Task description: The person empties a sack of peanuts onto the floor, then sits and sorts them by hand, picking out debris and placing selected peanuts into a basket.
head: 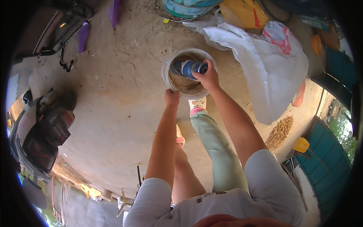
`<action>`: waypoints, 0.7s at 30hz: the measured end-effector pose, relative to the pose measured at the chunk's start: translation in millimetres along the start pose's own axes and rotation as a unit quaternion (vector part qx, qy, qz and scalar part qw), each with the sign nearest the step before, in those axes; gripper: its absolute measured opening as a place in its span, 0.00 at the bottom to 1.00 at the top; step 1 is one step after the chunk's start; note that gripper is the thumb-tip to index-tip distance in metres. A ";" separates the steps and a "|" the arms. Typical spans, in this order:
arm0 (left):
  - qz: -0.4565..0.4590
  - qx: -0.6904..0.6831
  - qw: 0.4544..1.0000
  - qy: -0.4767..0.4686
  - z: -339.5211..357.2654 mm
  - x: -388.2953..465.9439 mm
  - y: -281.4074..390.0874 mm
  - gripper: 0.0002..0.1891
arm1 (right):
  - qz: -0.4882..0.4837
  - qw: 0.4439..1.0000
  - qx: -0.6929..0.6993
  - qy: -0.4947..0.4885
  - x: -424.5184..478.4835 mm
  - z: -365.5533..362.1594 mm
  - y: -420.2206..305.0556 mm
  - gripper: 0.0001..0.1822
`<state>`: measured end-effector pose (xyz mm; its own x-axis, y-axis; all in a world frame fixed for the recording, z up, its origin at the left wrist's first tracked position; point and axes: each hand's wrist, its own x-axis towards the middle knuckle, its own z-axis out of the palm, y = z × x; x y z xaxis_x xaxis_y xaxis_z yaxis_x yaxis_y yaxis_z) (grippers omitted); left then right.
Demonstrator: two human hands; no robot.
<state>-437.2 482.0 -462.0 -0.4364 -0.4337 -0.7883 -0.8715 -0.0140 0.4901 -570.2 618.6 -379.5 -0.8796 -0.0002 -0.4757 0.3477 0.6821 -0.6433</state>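
Note:
A round, translucent plastic tub (185, 95) with brownish material at its bottom is before me, above a white clog. With its fingers at the near left rim, my left hand (172, 98) grips the tub. My right hand (208, 76) holds a blue and dark cylindrical container (188, 68) by one end, lying slanted inside the tub's opening. What the container is exactly, I cannot tell. Its far end points left, over the tub's inside.
Right of the tub lies a large white plastic sack (261, 68), beside a yellow bag (244, 14). A teal bucket (187, 8) stands beyond. Grain (280, 133) is heaped on the concrete floor at right. Purple shoe-shaped objects (83, 38) and a parked scooter (42, 127) are at left.

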 end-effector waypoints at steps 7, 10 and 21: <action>-0.036 -0.026 0.999 0.017 -108.4 -89.6 17.2 0.13 | 0.186 0.874 0.443 -0.079 -152.4 -68.5 0.1 0.34; -0.032 -0.018 0.999 -0.004 -185.7 -130.8 9.4 0.11 | 0.213 0.809 0.544 -0.066 -239.2 -106.8 -3.5 0.32; 0.024 -0.038 0.983 -0.175 -371.0 -281.2 18.4 0.16 | 0.329 0.651 0.633 0.259 -607.3 -181.1 12.5 0.39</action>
<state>-247.5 269.5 -93.4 -0.5391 -0.0985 -0.8365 -0.8343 -0.0739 0.5464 -90.5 759.6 9.9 -0.2831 0.4570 -0.8432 0.4054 -0.7398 -0.5370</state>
